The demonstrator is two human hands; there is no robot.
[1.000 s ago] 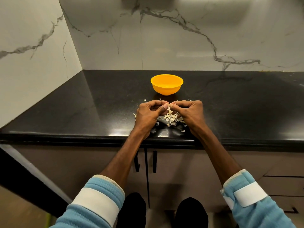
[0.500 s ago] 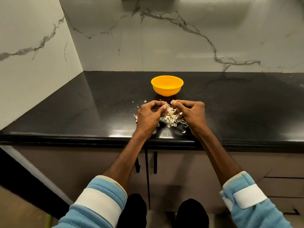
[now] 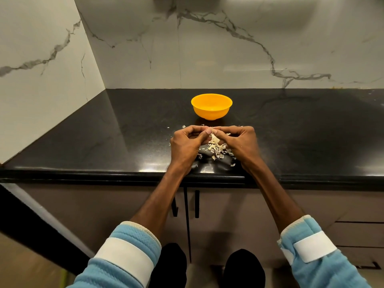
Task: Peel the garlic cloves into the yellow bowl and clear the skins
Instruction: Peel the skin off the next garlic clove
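Head view: the left hand (image 3: 186, 143) and the right hand (image 3: 242, 142) sit just over the worktop (image 3: 124, 142) near its front edge. The fingers of both are curled, and thumbs and forefingers meet tip to tip in the middle. Between those tips both hands pinch a small pale garlic clove (image 3: 212, 128), mostly hidden by the fingers.

Beneath and between the hands a loose heap of garlic skins (image 3: 218, 147) lies on the black surface, with stray flakes scattered toward the front edge and just past the knuckles. The yellow bowl (image 3: 211, 113) stands upright beyond the hands, toward the back of the worktop, near them but apart and roughly in line with the meeting fingertips.

Veined marble wall (image 3: 228, 48) rises behind and at the left. Below the front edge are cabinet doors (image 3: 228, 215) with dark handles. Blue sleeves (image 3: 128, 256) with white bands cover the forearms.
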